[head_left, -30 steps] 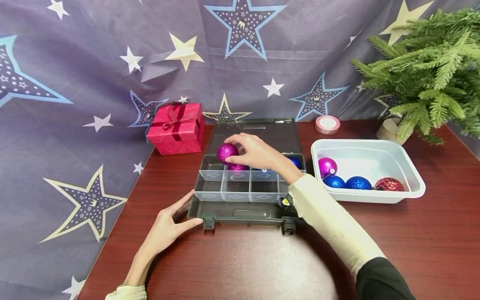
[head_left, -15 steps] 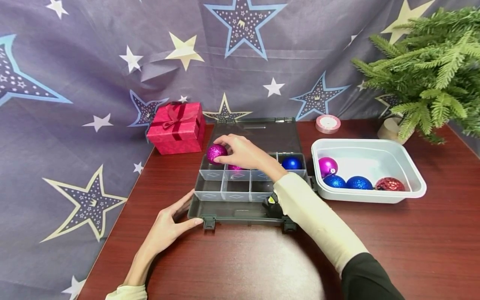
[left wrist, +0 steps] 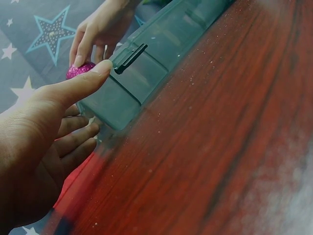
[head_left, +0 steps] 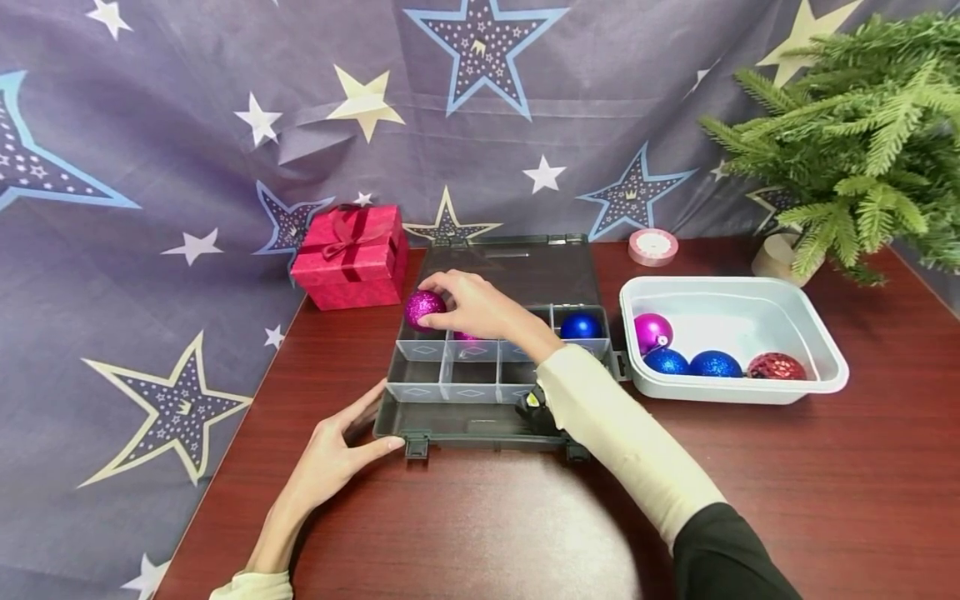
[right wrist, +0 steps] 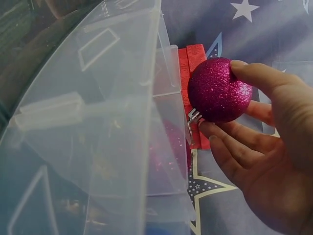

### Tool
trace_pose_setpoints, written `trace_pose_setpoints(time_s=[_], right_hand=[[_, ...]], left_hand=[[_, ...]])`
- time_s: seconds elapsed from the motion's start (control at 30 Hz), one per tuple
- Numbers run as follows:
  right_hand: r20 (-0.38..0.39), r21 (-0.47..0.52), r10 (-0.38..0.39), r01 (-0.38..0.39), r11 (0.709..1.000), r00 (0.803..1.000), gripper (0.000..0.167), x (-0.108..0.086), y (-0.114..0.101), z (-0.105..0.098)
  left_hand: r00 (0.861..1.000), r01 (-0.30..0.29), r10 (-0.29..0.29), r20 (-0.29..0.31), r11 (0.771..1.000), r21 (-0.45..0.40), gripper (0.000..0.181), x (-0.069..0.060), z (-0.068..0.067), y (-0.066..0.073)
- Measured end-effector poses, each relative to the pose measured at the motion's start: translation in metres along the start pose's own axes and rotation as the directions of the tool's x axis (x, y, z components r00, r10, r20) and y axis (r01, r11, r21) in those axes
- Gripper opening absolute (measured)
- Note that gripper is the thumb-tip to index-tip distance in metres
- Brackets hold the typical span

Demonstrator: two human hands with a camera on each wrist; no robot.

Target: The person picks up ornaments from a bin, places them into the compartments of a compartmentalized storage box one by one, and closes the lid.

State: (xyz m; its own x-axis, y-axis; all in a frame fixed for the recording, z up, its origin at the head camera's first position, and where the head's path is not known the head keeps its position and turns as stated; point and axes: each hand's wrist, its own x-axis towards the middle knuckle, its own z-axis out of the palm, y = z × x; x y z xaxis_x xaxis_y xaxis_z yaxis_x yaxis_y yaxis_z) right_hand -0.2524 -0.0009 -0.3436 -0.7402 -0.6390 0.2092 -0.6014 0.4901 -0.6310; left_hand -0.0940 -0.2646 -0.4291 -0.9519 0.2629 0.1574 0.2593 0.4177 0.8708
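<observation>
Glittery round ball (right wrist: pixel 219 91), perhaps plastic

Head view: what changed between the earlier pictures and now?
The right hand carried the glittery magenta ball left toward the organizer's back-left compartment, uncovering a blue ball in the same row; it still grips the magenta one. The left hand and white tub stayed put.

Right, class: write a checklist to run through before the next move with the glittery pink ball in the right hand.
1. Glittery pink ball held by right hand: ok.
2. Lid open: ok, swung back.
3. Left hand at near-left corner of case: ok.
4. Far-left compartment free: cannot tell, ball blocks part of it.
5. Ball resting in a compartment: not ok, held in hand.
</observation>
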Motion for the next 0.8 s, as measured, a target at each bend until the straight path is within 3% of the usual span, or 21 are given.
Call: trace_pose_setpoints(time_s=[0.43, 0.8], right_hand=[[0.042, 0.013, 0.037, -0.037, 0.999, 0.998, 0.05, -0.002, 0.003, -0.001], [0.021, -0.003, 0.038, -0.038, 0.999, 0.999, 0.045, -0.018, 0.008, -0.02]], left_hand=[[1.0, 0.012, -0.012, 0.003, 1.0, 0.017, 0.078, 0.0, 0.001, 0.0], [1.0, -0.01, 0.01, 0.007, 1.0, 0.008, 0.078, 0.0, 0.0, 0.001]])
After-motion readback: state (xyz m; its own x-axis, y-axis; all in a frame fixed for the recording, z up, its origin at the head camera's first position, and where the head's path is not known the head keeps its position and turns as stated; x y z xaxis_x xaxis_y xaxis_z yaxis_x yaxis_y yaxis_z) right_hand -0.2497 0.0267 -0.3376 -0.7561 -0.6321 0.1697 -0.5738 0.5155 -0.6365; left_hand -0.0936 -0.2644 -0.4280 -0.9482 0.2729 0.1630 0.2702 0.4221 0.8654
